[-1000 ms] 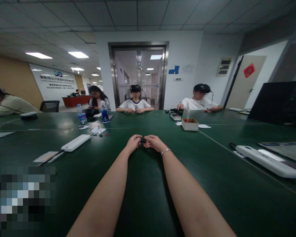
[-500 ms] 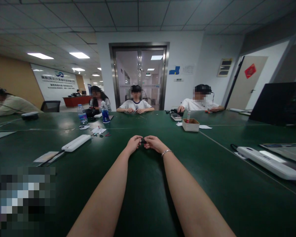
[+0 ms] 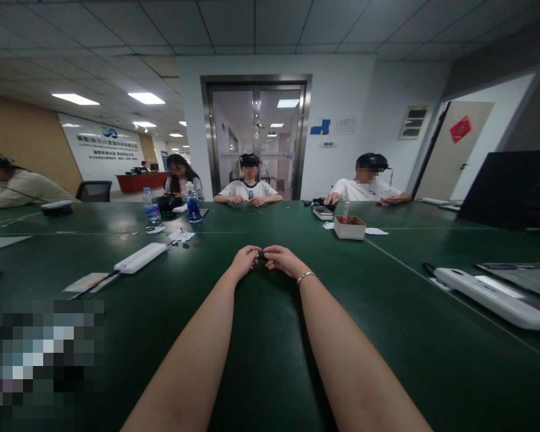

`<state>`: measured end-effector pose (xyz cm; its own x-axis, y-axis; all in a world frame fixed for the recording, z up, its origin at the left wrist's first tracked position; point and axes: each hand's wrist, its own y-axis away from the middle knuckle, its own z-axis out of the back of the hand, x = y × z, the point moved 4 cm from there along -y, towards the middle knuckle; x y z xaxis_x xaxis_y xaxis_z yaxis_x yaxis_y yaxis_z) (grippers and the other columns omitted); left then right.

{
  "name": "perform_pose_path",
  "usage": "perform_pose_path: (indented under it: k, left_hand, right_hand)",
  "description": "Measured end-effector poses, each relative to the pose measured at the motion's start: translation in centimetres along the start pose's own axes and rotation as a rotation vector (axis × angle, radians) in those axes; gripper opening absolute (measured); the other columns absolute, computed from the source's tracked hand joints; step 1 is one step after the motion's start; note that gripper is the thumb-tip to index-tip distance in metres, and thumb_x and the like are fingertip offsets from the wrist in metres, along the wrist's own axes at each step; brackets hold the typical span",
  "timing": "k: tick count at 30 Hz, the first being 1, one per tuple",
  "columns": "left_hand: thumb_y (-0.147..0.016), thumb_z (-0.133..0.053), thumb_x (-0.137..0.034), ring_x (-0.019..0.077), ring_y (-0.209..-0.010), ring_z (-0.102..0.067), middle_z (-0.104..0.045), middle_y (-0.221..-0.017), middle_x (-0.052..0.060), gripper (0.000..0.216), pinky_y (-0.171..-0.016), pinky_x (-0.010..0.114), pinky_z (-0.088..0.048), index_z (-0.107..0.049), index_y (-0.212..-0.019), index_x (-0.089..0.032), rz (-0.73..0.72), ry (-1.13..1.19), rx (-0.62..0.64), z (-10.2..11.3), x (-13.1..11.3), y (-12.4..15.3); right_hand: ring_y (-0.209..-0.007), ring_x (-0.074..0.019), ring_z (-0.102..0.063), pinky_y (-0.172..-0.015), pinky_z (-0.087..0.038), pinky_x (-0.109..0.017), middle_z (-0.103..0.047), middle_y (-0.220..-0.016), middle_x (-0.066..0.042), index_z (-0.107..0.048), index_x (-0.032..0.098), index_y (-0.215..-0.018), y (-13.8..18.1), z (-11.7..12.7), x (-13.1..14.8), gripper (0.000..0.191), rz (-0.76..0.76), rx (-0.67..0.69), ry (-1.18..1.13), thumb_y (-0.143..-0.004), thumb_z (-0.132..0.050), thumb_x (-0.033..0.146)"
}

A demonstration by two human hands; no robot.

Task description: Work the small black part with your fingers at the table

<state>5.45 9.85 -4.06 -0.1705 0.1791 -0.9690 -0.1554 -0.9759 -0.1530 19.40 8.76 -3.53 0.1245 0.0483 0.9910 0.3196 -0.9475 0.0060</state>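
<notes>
Over the middle of the dark green table (image 3: 261, 372), both my arms reach forward and my hands meet around a small dark object (image 3: 261, 255). My left hand (image 3: 246, 262) pinches its left end, where a small light or shiny spot shows. The fingers of my right hand (image 3: 282, 260) are closed on its right end; a silver bracelet (image 3: 306, 276) circles that wrist. The object is too small and too covered by fingers to tell its kind.
White elongated devices lie left (image 3: 140, 258) and right (image 3: 490, 297). Ahead are a small box (image 3: 350, 228), two bottles (image 3: 152, 207) (image 3: 193, 204), and paper scraps (image 3: 180, 236). A black screen (image 3: 510, 189) stands right. Several people sit around the table's far side.
The view has shifted very slightly. Both hands keep their hold on the small dark object, with barely any visible movement of the fingers.
</notes>
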Motion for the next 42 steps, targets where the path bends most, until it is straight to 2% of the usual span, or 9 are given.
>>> perform_pose_path:
  k: [3,8,11,14,19,22,26,33,42]
  left_hand:
    - [-0.079,-0.043,-0.020,0.0061,-0.043,-0.041,-0.047,-0.055,-0.003,0.022,-0.041,0.017,-0.032,-0.058,-0.094,-0.013,0.000,0.004,0.009,-0.04,-0.10,0.08]
    - [-0.079,-0.043,-0.019,0.0064,-0.043,-0.041,-0.047,-0.054,-0.003,0.023,-0.040,0.017,-0.031,-0.058,-0.095,-0.012,-0.013,0.008,0.009,-0.05,-0.17,0.04]
    - [-0.078,-0.043,-0.018,0.0067,-0.044,-0.042,-0.047,-0.054,-0.003,0.023,-0.041,0.017,-0.032,-0.058,-0.094,-0.012,-0.004,0.002,0.003,0.01,-0.10,0.01]
    - [-0.078,-0.044,-0.019,0.0065,-0.044,-0.042,-0.048,-0.055,-0.003,0.023,-0.041,0.017,-0.032,-0.058,-0.095,-0.012,-0.010,-0.001,0.010,0.04,-0.06,-0.03]
    - [-0.079,-0.043,-0.019,0.0059,-0.042,-0.040,-0.048,-0.054,-0.003,0.024,-0.040,0.017,-0.031,-0.058,-0.096,-0.012,-0.012,0.002,0.018,-0.01,-0.03,-0.05]
    - [-0.079,-0.042,-0.018,0.0056,-0.041,-0.039,-0.047,-0.053,-0.003,0.024,-0.040,0.017,-0.031,-0.058,-0.095,-0.011,0.000,0.009,0.005,0.02,-0.09,0.00]
    - [-0.079,-0.042,-0.017,0.0053,-0.041,-0.039,-0.047,-0.053,-0.003,0.024,-0.040,0.017,-0.030,-0.058,-0.095,-0.011,0.000,0.027,0.008,-0.05,-0.31,0.12]
    - [-0.078,-0.042,-0.015,0.0052,-0.040,-0.039,-0.046,-0.052,-0.004,0.023,-0.040,0.017,-0.030,-0.059,-0.093,-0.011,0.020,0.027,-0.018,0.01,-0.49,0.29]
    - [-0.078,-0.042,-0.017,0.0056,-0.041,-0.040,-0.046,-0.052,-0.003,0.022,-0.039,0.016,-0.030,-0.059,-0.092,-0.012,0.007,0.022,-0.013,0.07,-0.37,0.23]
  right_hand:
    - [-0.056,-0.0093,-0.062,-0.054,-0.053,-0.016,-0.061,-0.066,0.000,-0.052,0.013,-0.095,-0.01,0.03,0.02,0.030,0.017,0.033,-0.034,-0.072,-0.067,0.003]
    - [-0.041,-0.0085,-0.055,-0.038,-0.047,-0.015,-0.058,-0.054,-0.003,-0.052,0.010,-0.083,-0.70,-0.17,-0.35,0.019,-0.010,0.005,0.134,-0.088,-0.053,0.029]
    - [-0.042,-0.0071,-0.055,-0.038,-0.046,-0.014,-0.058,-0.059,0.000,-0.052,0.012,-0.089,-0.53,-0.15,-0.13,0.012,0.026,0.026,0.082,-0.083,-0.059,0.019]
    - [-0.049,-0.0084,-0.060,-0.046,-0.051,-0.016,-0.060,-0.068,0.001,-0.048,0.016,-0.102,-0.17,-0.03,0.14,0.036,0.043,0.041,-0.031,-0.073,-0.069,0.011]
    - [-0.041,-0.0107,-0.056,-0.036,-0.046,-0.016,-0.058,-0.055,-0.003,-0.048,0.012,-0.092,-0.35,-0.03,-0.17,0.024,-0.049,-0.020,0.076,-0.087,-0.053,0.035]
    - [-0.041,-0.0089,-0.056,-0.035,-0.044,-0.015,-0.059,-0.059,-0.001,-0.048,0.013,-0.092,-0.26,-0.09,0.03,0.016,-0.017,-0.013,0.082,-0.085,-0.058,0.022]
    - [-0.047,-0.0090,-0.060,-0.041,-0.048,-0.015,-0.061,-0.071,0.001,-0.043,0.018,-0.106,0.21,-0.26,0.44,0.039,0.011,0.042,-0.003,-0.075,-0.068,0.015]
    - [-0.034,-0.0075,-0.049,-0.032,-0.039,-0.014,-0.058,-0.053,0.000,-0.048,0.013,-0.095,0.23,-0.09,0.41,0.015,-0.027,-0.007,0.086,-0.086,-0.054,0.023]
    - [-0.034,-0.0069,-0.048,-0.031,-0.039,-0.015,-0.061,-0.059,-0.003,-0.048,0.013,-0.095,-0.01,-0.11,0.25,0.018,-0.038,0.003,0.164,-0.089,-0.048,0.031]
